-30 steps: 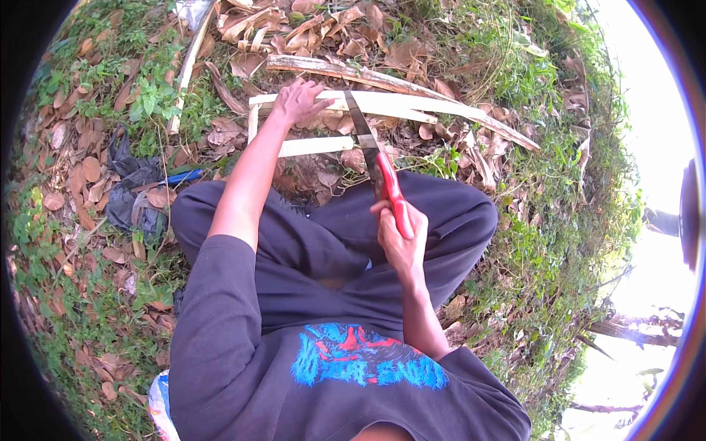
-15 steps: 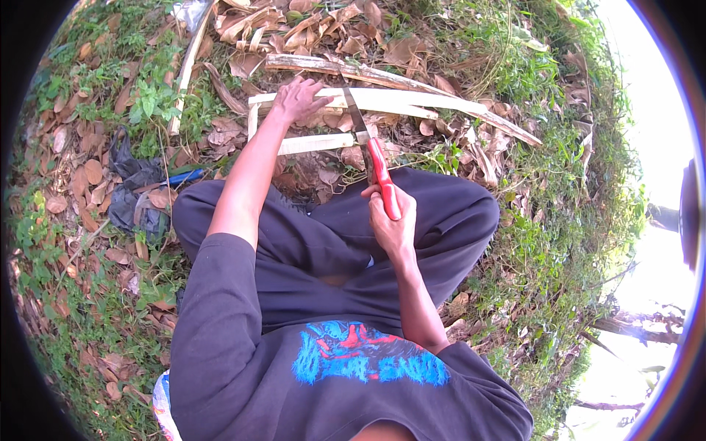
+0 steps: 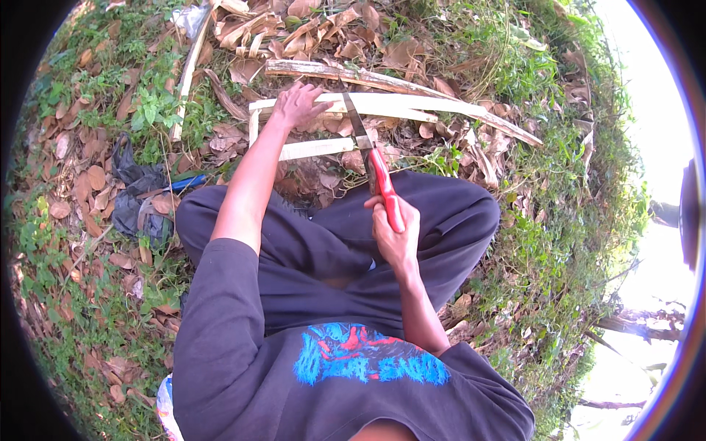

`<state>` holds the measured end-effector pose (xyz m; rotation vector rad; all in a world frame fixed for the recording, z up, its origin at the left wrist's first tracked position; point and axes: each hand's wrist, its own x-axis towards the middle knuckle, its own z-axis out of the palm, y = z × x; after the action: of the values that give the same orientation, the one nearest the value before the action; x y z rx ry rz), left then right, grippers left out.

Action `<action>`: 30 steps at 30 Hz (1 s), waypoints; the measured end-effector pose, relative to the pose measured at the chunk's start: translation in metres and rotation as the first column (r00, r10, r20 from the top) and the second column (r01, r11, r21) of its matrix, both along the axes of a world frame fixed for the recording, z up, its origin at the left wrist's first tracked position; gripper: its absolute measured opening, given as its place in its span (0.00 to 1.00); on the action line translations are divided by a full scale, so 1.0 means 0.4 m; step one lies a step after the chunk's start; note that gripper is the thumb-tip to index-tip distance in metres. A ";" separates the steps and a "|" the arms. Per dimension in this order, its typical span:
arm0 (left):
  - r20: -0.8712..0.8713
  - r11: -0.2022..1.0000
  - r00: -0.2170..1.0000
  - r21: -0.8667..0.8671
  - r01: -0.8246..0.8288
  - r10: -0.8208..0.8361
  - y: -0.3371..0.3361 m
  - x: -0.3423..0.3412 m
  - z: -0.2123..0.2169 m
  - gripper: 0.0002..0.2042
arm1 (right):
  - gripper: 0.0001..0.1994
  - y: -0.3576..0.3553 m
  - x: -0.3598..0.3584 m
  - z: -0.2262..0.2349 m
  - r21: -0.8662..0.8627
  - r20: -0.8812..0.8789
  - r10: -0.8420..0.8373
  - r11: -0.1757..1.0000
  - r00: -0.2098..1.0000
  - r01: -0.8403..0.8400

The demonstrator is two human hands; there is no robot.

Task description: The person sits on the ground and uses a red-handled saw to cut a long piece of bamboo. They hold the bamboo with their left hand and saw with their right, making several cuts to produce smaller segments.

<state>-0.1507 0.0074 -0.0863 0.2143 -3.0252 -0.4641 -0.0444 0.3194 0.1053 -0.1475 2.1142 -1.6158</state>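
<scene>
My right hand [image 3: 397,229] is wrapped around the red handle of a handsaw [image 3: 385,185]. Its narrow dark blade points away from me and crosses a long pale wooden strip [image 3: 412,103]. On that strip, left of the blade, my left hand [image 3: 300,106] lies pressed down with its fingers spread. Below the long strip is a shorter pale wooden piece [image 3: 318,148], its right end close to the saw blade. A short upright piece [image 3: 254,126] meets the long strip at its left end. The blade's contact with the wood is too fine to make out.
Beyond the strip lies a rough split length of wood [image 3: 353,73]. Another pale stick [image 3: 190,77] rests at the far left. A black plastic bag [image 3: 140,191] and a blue object [image 3: 188,182] are beside my left knee. Dry leaves and grass surround my crossed legs.
The saw and my right hand have drawn back slightly toward me along the cut line. My left hand stays on the strip. The whole view has shifted a little.
</scene>
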 end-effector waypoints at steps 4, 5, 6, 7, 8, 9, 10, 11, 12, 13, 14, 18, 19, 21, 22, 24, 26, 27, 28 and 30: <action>-0.016 1.000 1.000 0.012 -0.004 0.004 -0.005 0.000 -0.008 0.31 | 0.06 0.030 0.047 0.014 0.007 0.046 0.002 1.000 0.999 -0.003; -0.033 1.000 0.999 0.012 -0.005 0.005 -0.005 0.003 -0.016 0.30 | 0.06 0.024 0.044 0.008 0.000 0.043 0.004 1.000 0.999 -0.004; -0.080 1.000 0.997 -0.023 0.013 -0.014 -0.003 -0.001 -0.011 0.30 | 0.06 0.018 0.038 0.006 -0.004 0.036 -0.001 1.000 0.999 0.001; -0.076 1.000 0.997 -0.023 0.020 -0.022 0.002 0.002 -0.009 0.30 | 0.06 0.007 0.022 -0.009 0.002 0.000 0.014 1.000 1.000 -0.014; -0.074 0.999 0.997 -0.026 0.026 -0.028 0.001 0.003 -0.007 0.30 | 0.07 -0.010 0.002 -0.026 0.015 -0.059 0.040 0.999 0.997 -0.039; -0.075 0.999 0.997 -0.030 0.029 -0.031 -0.001 0.000 -0.002 0.30 | 0.08 -0.024 -0.013 -0.035 0.029 -0.120 0.069 0.997 0.990 -0.066; -0.031 0.999 0.999 -0.024 0.032 -0.033 -0.001 -0.002 0.003 0.30 | 0.08 -0.029 -0.017 -0.029 0.047 -0.172 0.090 0.995 0.981 -0.083; -0.044 1.000 0.999 -0.022 0.018 -0.019 -0.002 -0.001 0.003 0.30 | 0.07 -0.025 -0.011 -0.021 0.039 -0.109 0.066 0.997 0.992 -0.062; -0.057 1.000 0.998 -0.019 0.005 -0.006 0.001 0.002 0.000 0.30 | 0.07 -0.011 0.007 -0.009 0.033 -0.044 0.040 0.999 0.998 -0.039; -0.069 1.000 0.998 -0.017 -0.007 0.006 0.003 0.005 -0.003 0.30 | 0.06 0.007 0.027 0.001 0.028 0.021 0.014 0.999 1.000 -0.015; -0.024 1.000 1.000 -0.014 0.004 -0.005 0.008 0.001 0.011 0.30 | 0.06 0.030 0.048 0.004 -0.011 0.034 -0.021 1.000 0.999 0.022; -0.008 1.000 1.000 -0.012 0.023 -0.023 -0.003 -0.002 0.004 0.29 | 0.06 0.043 0.052 0.013 -0.001 0.023 0.014 1.000 1.000 -0.014; -0.013 1.000 1.000 -0.004 0.027 -0.027 0.000 0.000 0.005 0.29 | 0.06 0.025 0.027 0.004 0.019 0.002 0.028 0.999 1.000 -0.028; -0.027 1.000 0.999 0.000 0.031 -0.031 -0.003 -0.004 0.002 0.29 | 0.05 -0.016 -0.020 -0.021 0.053 -0.114 0.053 0.997 0.992 -0.047; 0.049 1.000 0.999 0.011 0.016 -0.017 -0.004 -0.013 0.004 0.32 | 0.05 -0.019 -0.027 -0.023 0.071 -0.125 0.062 0.996 0.990 -0.054; 0.047 0.999 0.998 0.008 0.035 -0.035 -0.003 -0.013 0.005 0.32 | 0.05 -0.012 -0.016 -0.021 0.071 -0.121 0.068 0.996 0.990 -0.060; 0.030 0.999 0.998 -0.014 0.048 -0.047 -0.015 -0.008 -0.003 0.32 | 0.05 0.021 0.035 0.023 0.051 -0.096 0.069 0.997 0.993 -0.064; 0.036 0.999 0.998 -0.015 0.049 -0.049 -0.020 -0.009 -0.002 0.32 | 0.05 0.041 0.056 0.036 0.057 -0.082 0.050 0.997 0.995 -0.045; 0.042 0.999 0.998 -0.015 0.050 -0.049 -0.028 -0.009 -0.001 0.33 | 0.05 0.046 0.055 0.044 0.049 -0.079 0.061 0.997 0.995 -0.057; 0.076 1.000 0.997 0.015 0.025 -0.026 -0.008 -0.011 0.012 0.34 | 0.05 0.051 0.053 0.041 0.047 -0.108 0.066 0.997 0.992 -0.061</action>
<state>-0.1549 0.0041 -0.0816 0.1987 -3.1036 -0.4902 -0.0232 0.3397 0.1217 -0.2920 2.2021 -1.5555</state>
